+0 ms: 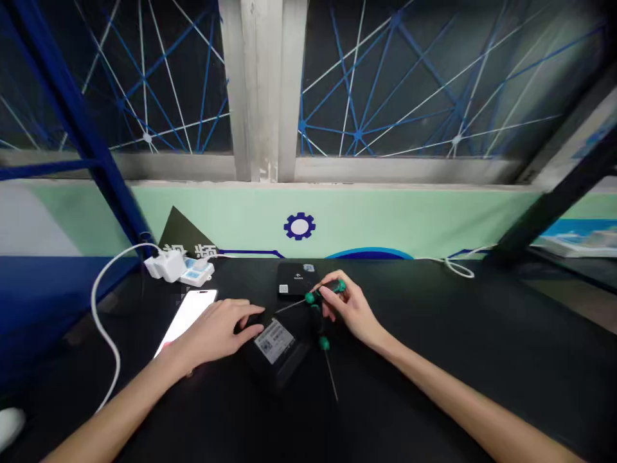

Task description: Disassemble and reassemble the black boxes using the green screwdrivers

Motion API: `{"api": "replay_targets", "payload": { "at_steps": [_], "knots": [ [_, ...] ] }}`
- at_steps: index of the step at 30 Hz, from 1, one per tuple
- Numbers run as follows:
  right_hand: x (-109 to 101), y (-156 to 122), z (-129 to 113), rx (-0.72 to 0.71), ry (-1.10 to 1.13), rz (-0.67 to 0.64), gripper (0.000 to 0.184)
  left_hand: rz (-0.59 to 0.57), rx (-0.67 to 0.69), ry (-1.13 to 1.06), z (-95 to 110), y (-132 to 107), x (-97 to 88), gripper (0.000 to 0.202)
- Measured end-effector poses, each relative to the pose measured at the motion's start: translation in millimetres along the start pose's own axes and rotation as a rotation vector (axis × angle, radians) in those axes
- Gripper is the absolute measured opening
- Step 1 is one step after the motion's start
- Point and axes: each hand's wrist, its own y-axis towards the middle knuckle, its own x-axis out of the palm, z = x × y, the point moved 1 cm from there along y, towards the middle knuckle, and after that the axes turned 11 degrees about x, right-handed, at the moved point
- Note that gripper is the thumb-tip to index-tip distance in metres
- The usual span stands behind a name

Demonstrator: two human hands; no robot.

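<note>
My left hand (pixel 219 329) lies on the near left corner of a small black box (pixel 276 350) with a white label on top, fingers curled over its edge. My right hand (pixel 348 307) pinches the green-and-black handle of a screwdriver (pixel 315 295); its thin shaft points left, toward the box. A second green-handled screwdriver (pixel 328 363) lies on the black table just right of the box, tip toward me.
A second black box (pixel 295 280) sits behind the first. A lit phone (pixel 187 313) lies left of my left hand. White chargers (pixel 176 266) with a long white cable (pixel 99 315) sit at the back left. A white cable loop (pixel 457 267) lies back right, below the green wall.
</note>
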Motion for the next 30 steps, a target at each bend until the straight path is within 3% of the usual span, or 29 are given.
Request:
{"api": "replay_targets", "payload": {
  "at_steps": [10, 15, 24, 30],
  "knots": [
    [-7, -9, -29, -0.08, -0.172, -0.044, 0.025, 0.225, -0.121, -0.156, 6, 1, 18.5, 0.032],
    [-8, -12, -43, -0.173, -0.357, -0.035, 0.021, 0.255, -0.084, -0.193, 9, 3, 25.2, 0.031],
    [0, 9, -67, -0.24, -0.58, -0.146, 0.022, 0.297, -0.039, -0.184, 7, 7, 30.7, 0.031],
    [19, 15, -53, -0.267, -0.466, -0.072, 0.033, 0.297, -0.043, -0.181, 8, 7, 32.1, 0.031]
  ]
}}
